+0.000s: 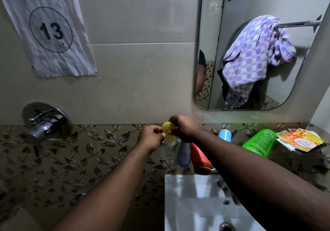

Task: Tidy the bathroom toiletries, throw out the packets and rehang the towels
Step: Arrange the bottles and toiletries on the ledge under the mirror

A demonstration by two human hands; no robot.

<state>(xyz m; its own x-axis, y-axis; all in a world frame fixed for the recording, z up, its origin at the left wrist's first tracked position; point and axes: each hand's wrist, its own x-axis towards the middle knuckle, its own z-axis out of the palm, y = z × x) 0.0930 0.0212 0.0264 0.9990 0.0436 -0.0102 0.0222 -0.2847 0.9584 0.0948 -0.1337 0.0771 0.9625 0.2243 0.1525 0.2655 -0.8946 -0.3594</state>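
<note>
Both my hands meet at a small yellow bottle (168, 131) held cap-down above the ledge. My right hand (184, 128) grips it from the right, my left hand (151, 137) pinches its left side near the white cap. Below them a grey-blue tube (184, 154) and a red tube (200, 160) lean off the ledge. Further right lie a light blue cap (225, 135), a green bottle (259, 142) on its side and orange packets (300, 139). A purple dotted towel (253, 57) hangs bunched on a rail, seen in the mirror.
A white sink (192, 200) with its tap (230, 193) sits below my right arm. A chrome wall valve (44, 123) juts out at the left. A paper sign (48, 27) reading "WORKSTATION 13" hangs on the tiles. The mirror (207, 52) fills the upper right.
</note>
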